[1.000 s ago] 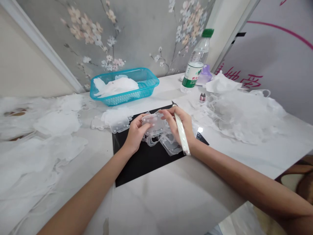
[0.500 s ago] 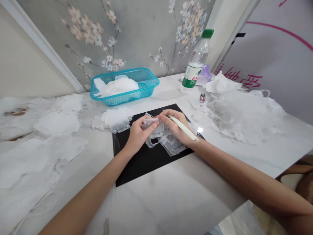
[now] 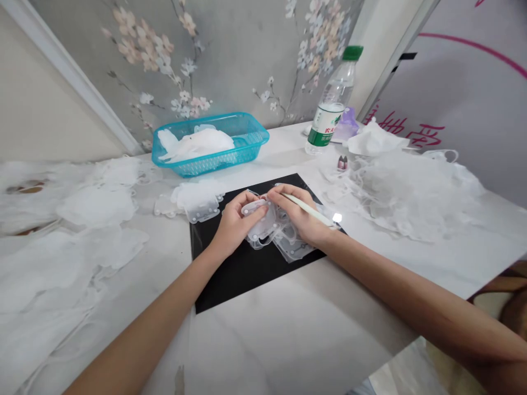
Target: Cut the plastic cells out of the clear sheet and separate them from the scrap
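My left hand (image 3: 234, 226) is closed on a thin, translucent white plastic piece (image 3: 267, 221) with small round dots at its corners, over a black mat (image 3: 230, 280). Between the fingers of my right hand (image 3: 300, 219) lies a slim pale pen-shaped tool (image 3: 310, 210), its rear end pointing toward my wrist. The tool's tip is hidden by my fingers, which meet the piece's upper edge. Under and beside my right hand, more translucent pieces (image 3: 293, 248) and loose thin strips rest on the mat.
A stack of translucent pieces (image 3: 197, 200) overlaps the mat's left corner. Behind stands a blue plastic basket (image 3: 209, 164) with white pieces inside. A water bottle (image 3: 329, 118) and a small dark-tipped pink object (image 3: 342, 163) are back right. White heaps lie left (image 3: 94, 208) and right (image 3: 415, 192).
The held piece has tilted so more of its flat face shows. The tool has turned slightly in my right hand. Both hands stay in nearly the same place.
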Action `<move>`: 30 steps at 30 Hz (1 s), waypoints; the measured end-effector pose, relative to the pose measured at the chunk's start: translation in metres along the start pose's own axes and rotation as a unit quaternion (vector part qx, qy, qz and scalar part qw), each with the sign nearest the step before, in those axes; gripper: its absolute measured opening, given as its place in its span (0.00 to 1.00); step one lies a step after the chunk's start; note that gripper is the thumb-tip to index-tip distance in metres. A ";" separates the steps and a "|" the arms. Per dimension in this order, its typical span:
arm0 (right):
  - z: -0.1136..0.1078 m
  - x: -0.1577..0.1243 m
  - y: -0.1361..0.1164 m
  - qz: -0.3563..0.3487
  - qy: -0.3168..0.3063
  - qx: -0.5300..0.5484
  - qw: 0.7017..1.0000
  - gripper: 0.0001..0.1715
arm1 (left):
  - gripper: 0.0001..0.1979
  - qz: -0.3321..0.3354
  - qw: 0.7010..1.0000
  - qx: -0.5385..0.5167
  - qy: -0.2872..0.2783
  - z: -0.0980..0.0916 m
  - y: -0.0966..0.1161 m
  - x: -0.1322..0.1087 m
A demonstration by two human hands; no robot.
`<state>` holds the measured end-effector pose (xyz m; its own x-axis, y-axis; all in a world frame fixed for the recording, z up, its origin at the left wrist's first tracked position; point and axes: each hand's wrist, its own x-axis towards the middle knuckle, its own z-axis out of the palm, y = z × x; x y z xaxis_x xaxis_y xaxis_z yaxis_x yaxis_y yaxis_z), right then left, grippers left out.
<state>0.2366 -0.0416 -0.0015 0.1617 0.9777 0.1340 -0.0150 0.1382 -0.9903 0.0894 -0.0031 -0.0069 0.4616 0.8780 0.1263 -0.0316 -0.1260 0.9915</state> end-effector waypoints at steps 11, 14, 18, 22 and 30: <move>-0.016 0.011 -0.011 -0.067 0.129 -0.050 0.988 0.21 | 0.10 -0.027 0.999 0.044 -0.012 -0.002 -0.002 0.000; -0.017 0.012 -0.012 -0.079 0.196 -0.016 0.977 0.22 | 0.13 -0.026 0.999 0.039 0.007 -0.002 -0.003 0.000; -0.017 0.012 -0.019 -0.097 0.158 0.004 0.983 0.18 | 0.17 -0.042 0.999 0.015 0.013 -0.003 -0.004 0.001; -0.017 0.011 -0.027 -0.121 0.061 -0.010 0.991 0.15 | 0.18 -0.040 0.999 0.000 0.012 -0.004 -0.004 0.001; -0.018 0.007 -0.036 -0.104 0.036 -0.039 0.993 0.13 | 0.20 -0.045 0.998 -0.033 0.008 -0.003 -0.003 0.001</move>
<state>0.2563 -0.0426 0.0346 0.2230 0.9153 0.3355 0.1026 0.3202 -0.9418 0.0870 0.0000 -0.0092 0.4509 0.8918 0.0360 -0.0488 -0.0157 0.9987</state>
